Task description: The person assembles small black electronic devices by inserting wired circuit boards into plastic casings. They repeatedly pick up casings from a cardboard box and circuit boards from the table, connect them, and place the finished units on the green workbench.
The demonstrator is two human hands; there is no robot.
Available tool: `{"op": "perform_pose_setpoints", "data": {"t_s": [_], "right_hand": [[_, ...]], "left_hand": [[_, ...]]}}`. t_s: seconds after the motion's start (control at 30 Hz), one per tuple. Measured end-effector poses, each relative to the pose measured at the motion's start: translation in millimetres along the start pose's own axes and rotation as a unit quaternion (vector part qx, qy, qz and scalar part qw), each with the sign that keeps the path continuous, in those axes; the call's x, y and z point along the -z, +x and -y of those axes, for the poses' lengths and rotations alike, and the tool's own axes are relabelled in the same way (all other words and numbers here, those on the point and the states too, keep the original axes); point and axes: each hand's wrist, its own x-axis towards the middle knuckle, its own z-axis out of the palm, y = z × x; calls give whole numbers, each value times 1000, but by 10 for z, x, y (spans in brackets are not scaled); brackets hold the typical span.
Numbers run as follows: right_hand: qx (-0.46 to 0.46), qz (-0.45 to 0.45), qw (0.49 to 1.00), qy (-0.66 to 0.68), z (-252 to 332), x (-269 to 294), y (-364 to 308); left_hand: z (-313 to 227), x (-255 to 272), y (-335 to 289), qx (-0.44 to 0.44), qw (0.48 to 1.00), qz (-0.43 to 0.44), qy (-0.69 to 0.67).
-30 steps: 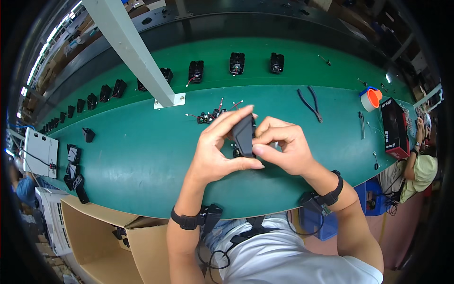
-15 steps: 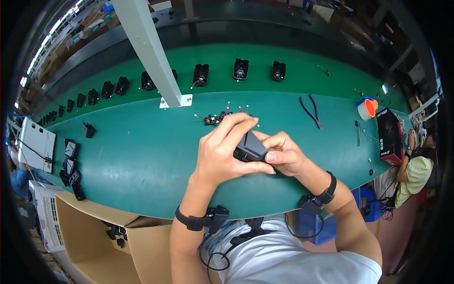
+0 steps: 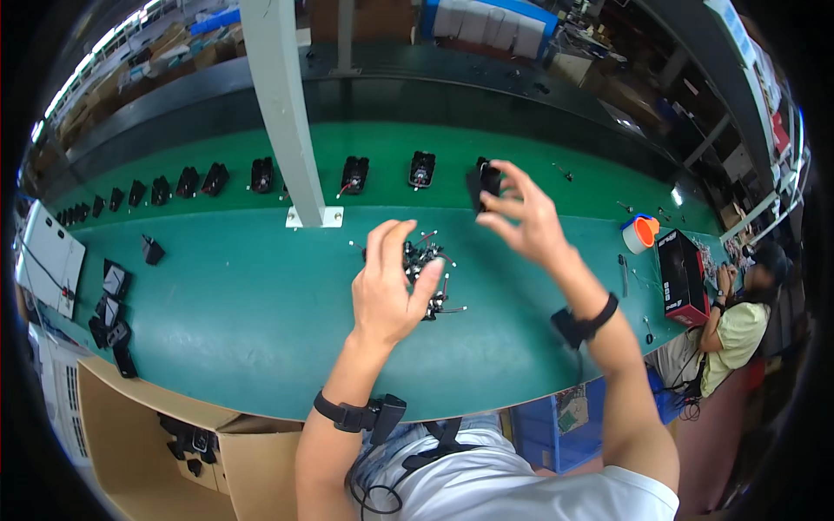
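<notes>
My left hand (image 3: 385, 282) hovers over the green table, its fingers apart and nothing in them. Just right of it lies a cluster of small black parts with red and black wires (image 3: 426, 259), partly covered by its fingers. Reaching far forward, my right hand (image 3: 530, 217) grips a tilted black plastic housing (image 3: 474, 187) by its right side. This piece overlaps another black housing (image 3: 492, 176) on the bright green strip. Further left on that strip stand an open housing (image 3: 422, 169) and one with a red wire (image 3: 354, 175).
A grey post (image 3: 287, 130) rises from the table. Dark angular covers (image 3: 111, 308) lie at the left, above a cardboard box (image 3: 156, 391). To the right are an orange and white cup (image 3: 641, 233), a black and red box (image 3: 682, 278) and a seated person (image 3: 738, 334).
My hands have parted. The right one has carried the black housing forward to the strip, while the left has let go and opened. The view has shifted, and the pliers no longer show.
</notes>
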Motion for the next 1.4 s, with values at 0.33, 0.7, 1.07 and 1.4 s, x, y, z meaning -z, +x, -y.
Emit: {"op": "perform_pose_setpoints", "data": {"t_s": [0.33, 0.7, 1.07, 1.4], "right_hand": [[-93, 176, 959, -200, -1700, 49, 13], [-303, 36, 924, -229, -2746, 532, -411], [-340, -10, 937, -82, -2364, 811, -785], [-379, -5, 784, 492, -698, 809, -1461]], "left_hand": [[-41, -72, 32, 7, 1000, 0, -19], [190, 866, 738, 42, 986, -137, 91], [2713, 3333, -61, 364, 695, 17, 620], [3000, 3782, 54, 105, 740, -166, 643]]}}
